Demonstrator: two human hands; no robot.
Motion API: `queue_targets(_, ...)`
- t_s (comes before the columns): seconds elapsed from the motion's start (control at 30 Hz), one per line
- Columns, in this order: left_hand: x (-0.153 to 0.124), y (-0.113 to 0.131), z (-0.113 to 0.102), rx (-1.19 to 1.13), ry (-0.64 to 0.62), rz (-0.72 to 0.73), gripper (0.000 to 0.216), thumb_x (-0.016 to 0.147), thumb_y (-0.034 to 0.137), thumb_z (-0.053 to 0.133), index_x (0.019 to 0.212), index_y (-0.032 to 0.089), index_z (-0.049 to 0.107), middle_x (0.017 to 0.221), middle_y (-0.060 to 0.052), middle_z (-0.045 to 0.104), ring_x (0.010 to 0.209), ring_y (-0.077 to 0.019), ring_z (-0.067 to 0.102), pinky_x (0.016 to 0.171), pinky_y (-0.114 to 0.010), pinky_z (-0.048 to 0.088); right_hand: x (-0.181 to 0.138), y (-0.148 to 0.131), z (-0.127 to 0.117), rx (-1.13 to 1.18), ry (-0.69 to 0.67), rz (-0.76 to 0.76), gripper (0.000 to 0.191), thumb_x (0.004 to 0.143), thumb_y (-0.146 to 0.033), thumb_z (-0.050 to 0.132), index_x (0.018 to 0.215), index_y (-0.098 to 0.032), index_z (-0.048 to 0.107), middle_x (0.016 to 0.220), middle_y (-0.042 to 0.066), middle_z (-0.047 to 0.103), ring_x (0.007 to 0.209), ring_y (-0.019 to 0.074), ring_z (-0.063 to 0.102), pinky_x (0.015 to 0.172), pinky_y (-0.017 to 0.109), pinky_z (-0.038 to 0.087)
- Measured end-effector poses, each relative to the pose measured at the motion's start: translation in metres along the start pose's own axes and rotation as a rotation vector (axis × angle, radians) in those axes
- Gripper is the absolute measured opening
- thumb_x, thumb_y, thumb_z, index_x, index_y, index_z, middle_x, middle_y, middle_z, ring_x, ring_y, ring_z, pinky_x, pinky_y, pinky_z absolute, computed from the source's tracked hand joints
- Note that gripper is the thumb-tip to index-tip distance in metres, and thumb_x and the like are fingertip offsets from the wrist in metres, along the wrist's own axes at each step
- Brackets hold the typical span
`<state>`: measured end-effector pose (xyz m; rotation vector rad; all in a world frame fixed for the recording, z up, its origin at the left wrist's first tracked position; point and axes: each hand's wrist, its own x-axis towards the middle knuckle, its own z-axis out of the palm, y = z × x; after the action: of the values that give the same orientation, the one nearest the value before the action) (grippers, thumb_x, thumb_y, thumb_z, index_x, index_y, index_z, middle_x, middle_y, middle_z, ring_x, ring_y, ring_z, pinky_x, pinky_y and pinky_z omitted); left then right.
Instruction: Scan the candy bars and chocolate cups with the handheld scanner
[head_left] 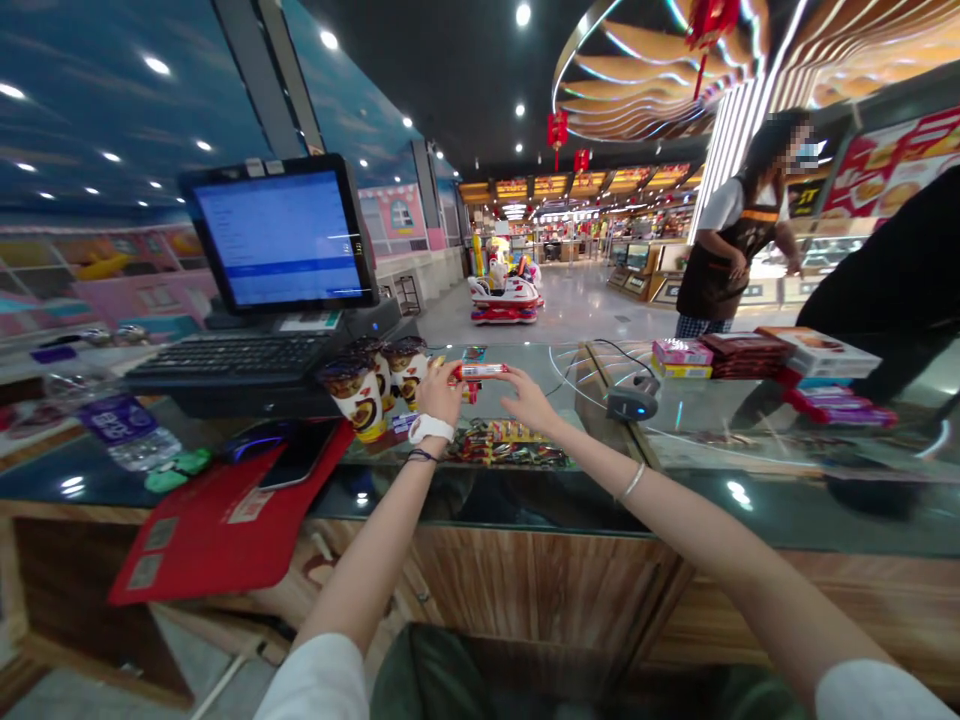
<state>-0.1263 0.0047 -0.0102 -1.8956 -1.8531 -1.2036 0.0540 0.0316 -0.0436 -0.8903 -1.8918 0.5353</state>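
Observation:
Above the glass counter, a small red and white stick-shaped packet (482, 371) lies level between my two hands; what is inside it cannot be read. My left hand (438, 393), with a white watch at the wrist, is closed on its left end. At the right end, the fingertips of my right hand (531, 403) grip the packet's tip. Small colourful packets (510, 443) show below my hands, at the glass. Just left of my left hand stand several patterned paper cups (356, 398) with dark tops.
Leftward are a lit monitor (281, 240), a keyboard (232, 355), a water bottle (120, 420), a phone (298, 455) and a red sheet (225, 530). A scanner (632, 400) and stacked boxes (825, 352) sit rightward. A person in an apron (731, 250) stands beyond the counter, near another dark-clothed person (900, 260).

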Motion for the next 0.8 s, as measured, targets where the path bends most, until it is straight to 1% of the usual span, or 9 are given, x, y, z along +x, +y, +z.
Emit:
queue_targets(0.1, -0.007, -0.015, -0.005, 0.024, -0.036, -0.085, 0.038, 0.078, 0.011, 0.061, 0.113, 0.025, 0.063, 0.110, -0.005, 0.073, 0.102, -0.0228, 0.068, 0.090, -0.033, 0.050, 0.002, -0.003, 0.019, 0.016, -0.010, 0.001, 0.053, 0.072, -0.008, 0.057, 0.121, -0.025, 0.065, 0.141, 0.008, 0.054, 0.134, 0.0266, 0.048, 0.113, 0.047, 0.040)
queue_targets(0.2, -0.015, -0.030, -0.008, 0.076, -0.097, -0.132, 0.032, 0.076, 0.010, 0.060, 0.104, 0.023, 0.064, 0.105, -0.007, 0.074, 0.101, -0.0237, 0.069, 0.090, -0.034, 0.051, -0.001, -0.005, 0.033, 0.014, -0.045, -0.010, 0.052, 0.071, -0.008, 0.059, 0.120, -0.023, 0.066, 0.137, 0.009, 0.057, 0.133, 0.0271, 0.049, 0.118, 0.048, 0.033)
queue_targets(0.37, -0.024, -0.048, -0.009, 0.172, -0.256, -0.095, 0.027, 0.074, 0.012, 0.060, 0.095, 0.023, 0.071, 0.104, -0.008, 0.075, 0.101, -0.0268, 0.068, 0.090, -0.037, 0.051, -0.008, -0.005, 0.044, -0.021, -0.143, 0.029, 0.050, 0.071, -0.009, 0.061, 0.120, -0.020, 0.065, 0.134, 0.011, 0.060, 0.131, 0.0283, 0.052, 0.116, 0.048, 0.036)
queue_targets(0.43, -0.027, -0.053, -0.007, 0.205, -0.273, -0.076, 0.027, 0.074, 0.011, 0.059, 0.093, 0.024, 0.073, 0.104, -0.008, 0.075, 0.102, -0.0270, 0.068, 0.091, -0.037, 0.051, -0.011, -0.006, 0.047, -0.044, -0.185, 0.050, 0.049, 0.072, -0.009, 0.061, 0.120, -0.018, 0.065, 0.134, 0.013, 0.061, 0.129, 0.0285, 0.054, 0.114, 0.047, 0.038)
queue_targets(0.5, -0.029, -0.055, -0.007, 0.235, -0.275, -0.062, 0.027, 0.074, 0.010, 0.059, 0.092, 0.024, 0.074, 0.106, -0.007, 0.075, 0.104, -0.0272, 0.067, 0.092, -0.038, 0.051, -0.013, -0.006, 0.050, -0.050, -0.224, 0.042, 0.051, 0.071, -0.009, 0.061, 0.121, -0.019, 0.065, 0.133, 0.012, 0.062, 0.126, 0.0281, 0.056, 0.113, 0.046, 0.040)
queue_targets(0.57, -0.031, -0.056, -0.007, 0.270, -0.282, -0.059, 0.028, 0.075, 0.010, 0.058, 0.093, 0.024, 0.074, 0.107, -0.007, 0.075, 0.106, -0.0276, 0.067, 0.093, -0.039, 0.050, -0.015, -0.007, 0.055, -0.050, -0.259, 0.023, 0.052, 0.071, -0.008, 0.061, 0.121, -0.020, 0.065, 0.131, 0.010, 0.064, 0.123, 0.0280, 0.058, 0.111, 0.045, 0.042)
queue_targets(0.67, -0.034, -0.055, -0.010, 0.340, -0.315, -0.073, 0.029, 0.079, 0.013, 0.056, 0.100, 0.023, 0.073, 0.109, -0.007, 0.074, 0.110, -0.0265, 0.064, 0.099, -0.040, 0.047, -0.015, -0.007, 0.063, -0.063, -0.300, 0.018, 0.054, 0.070, -0.008, 0.061, 0.123, -0.018, 0.064, 0.130, 0.011, 0.065, 0.125, 0.0281, 0.058, 0.113, 0.045, 0.040)
queue_targets(0.8, -0.037, -0.052, -0.015, 0.409, -0.365, -0.090, 0.031, 0.086, 0.017, 0.050, 0.110, 0.021, 0.070, 0.114, -0.007, 0.073, 0.119, -0.0247, 0.059, 0.106, -0.038, 0.041, -0.013, -0.004, 0.073, -0.090, -0.333, 0.028, 0.057, 0.072, -0.011, 0.061, 0.129, -0.016, 0.060, 0.139, 0.012, 0.058, 0.133, 0.0262, 0.051, 0.114, 0.041, 0.037)
